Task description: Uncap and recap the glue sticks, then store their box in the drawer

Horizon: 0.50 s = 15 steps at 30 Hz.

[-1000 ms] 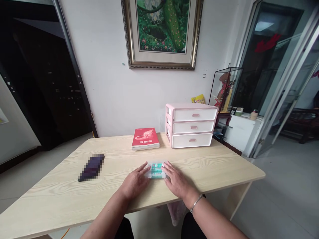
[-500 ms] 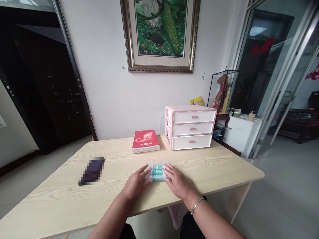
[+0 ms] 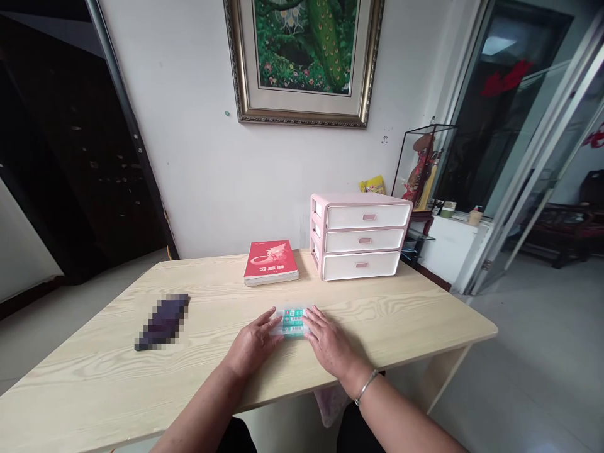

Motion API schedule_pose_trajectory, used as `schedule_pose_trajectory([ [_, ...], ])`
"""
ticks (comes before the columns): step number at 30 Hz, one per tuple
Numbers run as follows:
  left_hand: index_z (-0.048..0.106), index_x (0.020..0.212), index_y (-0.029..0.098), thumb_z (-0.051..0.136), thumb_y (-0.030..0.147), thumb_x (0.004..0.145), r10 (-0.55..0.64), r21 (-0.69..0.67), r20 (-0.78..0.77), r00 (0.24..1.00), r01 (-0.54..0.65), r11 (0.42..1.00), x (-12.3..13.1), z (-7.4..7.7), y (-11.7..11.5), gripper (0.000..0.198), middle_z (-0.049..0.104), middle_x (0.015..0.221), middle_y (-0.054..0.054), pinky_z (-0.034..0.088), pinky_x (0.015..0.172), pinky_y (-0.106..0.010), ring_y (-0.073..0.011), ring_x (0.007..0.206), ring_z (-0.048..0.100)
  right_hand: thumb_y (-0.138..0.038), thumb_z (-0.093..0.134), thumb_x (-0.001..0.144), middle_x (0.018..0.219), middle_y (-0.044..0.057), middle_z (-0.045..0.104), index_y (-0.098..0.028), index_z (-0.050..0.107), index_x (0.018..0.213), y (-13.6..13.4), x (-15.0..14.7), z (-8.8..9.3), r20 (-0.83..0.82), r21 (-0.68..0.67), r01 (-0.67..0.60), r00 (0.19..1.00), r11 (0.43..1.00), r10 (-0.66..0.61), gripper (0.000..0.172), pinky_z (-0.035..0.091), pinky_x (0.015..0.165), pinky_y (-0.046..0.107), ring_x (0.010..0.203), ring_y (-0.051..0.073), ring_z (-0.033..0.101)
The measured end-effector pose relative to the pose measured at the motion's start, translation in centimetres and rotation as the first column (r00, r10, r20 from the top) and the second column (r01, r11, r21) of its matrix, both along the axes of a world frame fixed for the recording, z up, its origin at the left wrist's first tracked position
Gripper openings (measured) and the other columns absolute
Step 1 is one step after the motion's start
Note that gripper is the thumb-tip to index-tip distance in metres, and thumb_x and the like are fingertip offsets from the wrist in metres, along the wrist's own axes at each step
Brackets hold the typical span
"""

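Note:
A small clear pack of white-and-green printed blocks [image 3: 293, 323] lies on the wooden table in front of me. What the blocks are, I cannot make out. The left end of the pack sits between the thumb and fingers of my left hand [image 3: 255, 343]. My right hand [image 3: 331, 345], with a silver bangle on its wrist, grips the opposite end, its fingers over the top. Both ends of the pack are partly hidden by my fingers.
Behind the pack lies a thick red book [image 3: 271, 261]. A pink-and-white three-drawer box [image 3: 361, 239] stands to its right, drawers closed. On the left is a dark, pixelated object [image 3: 163, 322]. The table's front edge [image 3: 292, 398] runs below my wrists.
The view has shifted slightly, so the wall, book and drawer box sit a little higher in the picture. Both hands stay on the pack, which looks about the same.

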<state>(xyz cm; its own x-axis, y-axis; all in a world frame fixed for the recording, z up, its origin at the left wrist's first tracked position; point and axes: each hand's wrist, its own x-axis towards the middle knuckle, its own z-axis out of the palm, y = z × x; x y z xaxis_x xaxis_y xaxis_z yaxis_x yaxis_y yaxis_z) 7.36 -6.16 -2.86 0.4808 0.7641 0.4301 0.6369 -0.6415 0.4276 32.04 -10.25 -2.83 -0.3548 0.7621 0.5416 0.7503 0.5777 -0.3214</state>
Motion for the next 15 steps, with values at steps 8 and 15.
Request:
schedule_pose_trajectory([
  [8, 0.065, 0.115, 0.023, 0.065, 0.052, 0.08, 0.059, 0.299, -0.045, 0.997, -0.043, 0.953, 0.9, 0.7, -1.2, 0.045, 0.063, 0.123, -0.014, 0.046, 0.105, -0.049, -0.0327, 0.124, 0.054, -0.028, 0.053, 0.091, 0.131, 0.011, 0.063, -0.019, 0.061, 0.128, -0.6, 0.6, 0.1, -0.31, 0.004, 0.063, 0.949, 0.998, -0.058, 0.039, 0.041, 0.111, 0.043, 0.126, 0.024, 0.054],
  [15, 0.042, 0.145, 0.023, 0.058, 0.054, 0.086, 0.113, 0.303, -0.142, 0.983, -0.065, 0.951, 0.5, -0.6, -0.7, 0.068, 0.041, 0.152, -0.014, 0.046, 0.107, -0.047, -0.0321, 0.136, 0.044, -0.049, 0.051, 0.088, 0.113, 0.016, 0.07, -0.017, 0.061, 0.115, 4.9, 6.1, -0.7, -0.868, -0.398, 0.072, 0.293, 0.914, -0.401, 0.044, 0.059, 0.081, 0.037, 0.104, 0.025, 0.068],
])
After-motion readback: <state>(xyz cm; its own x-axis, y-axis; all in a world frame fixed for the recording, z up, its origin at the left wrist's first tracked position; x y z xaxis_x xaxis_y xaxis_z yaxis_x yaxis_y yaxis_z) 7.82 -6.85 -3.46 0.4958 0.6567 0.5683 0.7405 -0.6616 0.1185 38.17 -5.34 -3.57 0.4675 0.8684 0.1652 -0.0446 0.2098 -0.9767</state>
